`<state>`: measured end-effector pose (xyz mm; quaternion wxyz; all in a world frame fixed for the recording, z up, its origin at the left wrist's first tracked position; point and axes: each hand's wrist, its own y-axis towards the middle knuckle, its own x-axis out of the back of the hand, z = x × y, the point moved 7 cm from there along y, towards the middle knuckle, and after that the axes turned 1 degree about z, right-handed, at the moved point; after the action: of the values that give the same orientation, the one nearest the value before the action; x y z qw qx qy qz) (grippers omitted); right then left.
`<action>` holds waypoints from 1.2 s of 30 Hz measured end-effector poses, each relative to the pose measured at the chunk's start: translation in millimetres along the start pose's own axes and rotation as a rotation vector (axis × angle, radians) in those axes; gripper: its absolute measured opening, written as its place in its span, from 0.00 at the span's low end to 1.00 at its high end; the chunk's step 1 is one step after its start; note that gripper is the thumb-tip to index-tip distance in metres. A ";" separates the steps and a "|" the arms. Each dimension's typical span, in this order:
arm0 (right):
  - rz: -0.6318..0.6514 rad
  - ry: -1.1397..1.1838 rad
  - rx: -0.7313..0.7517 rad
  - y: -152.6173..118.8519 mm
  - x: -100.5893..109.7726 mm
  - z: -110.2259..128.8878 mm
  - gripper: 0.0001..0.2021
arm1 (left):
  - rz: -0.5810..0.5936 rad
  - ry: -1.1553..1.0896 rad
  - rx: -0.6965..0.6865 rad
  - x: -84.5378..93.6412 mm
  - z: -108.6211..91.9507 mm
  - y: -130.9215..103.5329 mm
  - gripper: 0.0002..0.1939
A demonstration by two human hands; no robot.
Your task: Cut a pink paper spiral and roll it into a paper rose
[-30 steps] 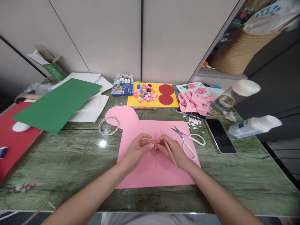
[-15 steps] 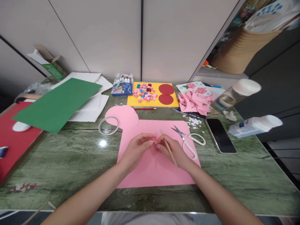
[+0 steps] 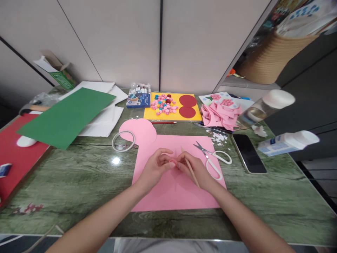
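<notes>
Over a large pink paper sheet point(image 3: 179, 193), both my hands meet at a small pink paper roll point(image 3: 173, 162). My left hand point(image 3: 157, 167) pinches it between thumb and fingers. My right hand point(image 3: 195, 168) touches the roll's other side with its fingertips and also keeps a thin wooden stick point(image 3: 193, 173) lying across the palm. Fingers partly cover the roll, so its shape is unclear. White-handled scissors point(image 3: 213, 157) lie with blades parted, just right of my right hand. A roll of tape point(image 3: 123, 141) rests partly on pink cut paper circles point(image 3: 142, 128).
Behind, several small coloured paper rolls point(image 3: 163, 104) and two red circles point(image 3: 187, 101) lie on yellow paper point(image 3: 152, 114). Pink paper strips point(image 3: 221, 116), a phone point(image 3: 249, 153), a glue bottle point(image 3: 288, 142) and a clear bottle point(image 3: 265, 107) are at right. Green paper point(image 3: 68, 117) lies left.
The fingers of both hands have shifted slightly around the small pink roll, which sits a little lower. My left index finger has lifted off it. The view has moved slightly.
</notes>
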<state>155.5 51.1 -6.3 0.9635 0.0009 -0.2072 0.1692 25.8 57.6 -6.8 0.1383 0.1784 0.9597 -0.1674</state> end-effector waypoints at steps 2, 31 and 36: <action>-0.001 -0.003 0.005 -0.1 -0.3 -0.5 0.01 | 0.043 -0.020 0.004 -2.7 -0.3 -0.3 0.16; 0.031 0.227 -0.024 -4.1 -6.8 7.9 0.06 | -0.051 -0.052 0.011 3.9 19.4 5.0 0.11; 0.047 0.238 -0.006 -4.8 -5.9 10.6 0.05 | -0.054 -0.091 0.030 2.9 19.9 4.6 0.12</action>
<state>147.8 43.8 1.3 0.9771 -0.0267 -0.0919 0.1899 29.0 55.1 -27.1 0.1744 0.1468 0.9543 -0.1932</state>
